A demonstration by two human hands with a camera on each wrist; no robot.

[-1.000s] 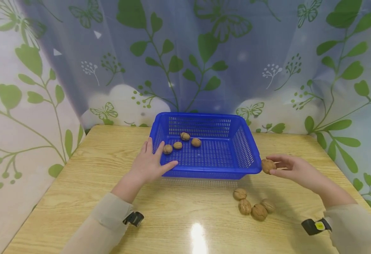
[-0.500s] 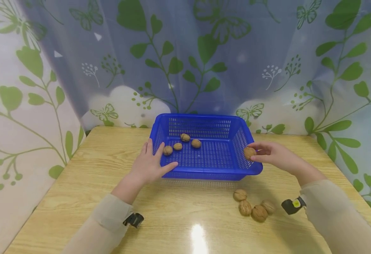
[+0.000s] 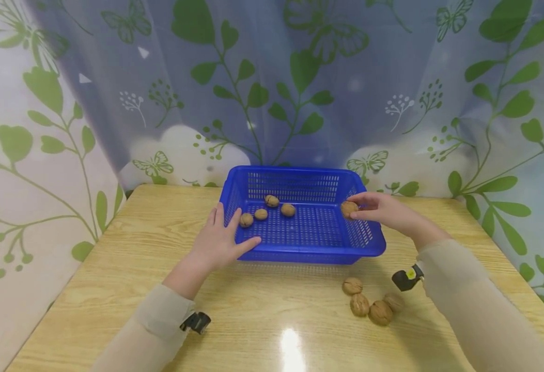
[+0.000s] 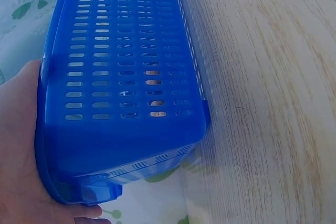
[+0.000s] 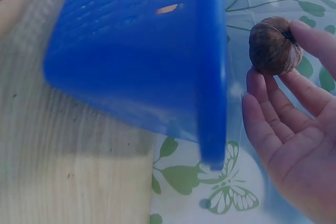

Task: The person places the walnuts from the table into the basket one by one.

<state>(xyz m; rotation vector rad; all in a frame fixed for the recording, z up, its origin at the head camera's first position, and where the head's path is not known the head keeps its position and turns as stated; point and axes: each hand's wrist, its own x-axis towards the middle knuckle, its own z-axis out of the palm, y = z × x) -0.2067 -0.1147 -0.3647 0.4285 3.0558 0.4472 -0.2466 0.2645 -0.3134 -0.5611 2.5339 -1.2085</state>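
Observation:
A walnut (image 3: 349,210) is pinched between the thumb and fingers of my right hand (image 3: 388,211), over the right end of a blue plastic basket (image 3: 299,250). In the right wrist view the same walnut (image 5: 275,46) shows above the basket's rim, held at the fingertips. Spread fingers of my left hand (image 3: 218,238) rest on the basket's front left corner, the thumb lying along the front rim. Inside, several walnuts (image 3: 288,210) lie toward the left. The left wrist view shows the basket's slotted wall (image 4: 115,129) beside my left hand (image 4: 18,145).
Several more walnuts (image 3: 381,312) sit in a cluster on the wooden table (image 3: 234,330), in front of the basket's right end and below the right forearm. A leaf-patterned curtain (image 3: 272,93) hangs behind the table.
My right hand has carried the walnut leftward and away from me, from outside the basket's right front corner to over its right end. The left hand has stayed on the rim.

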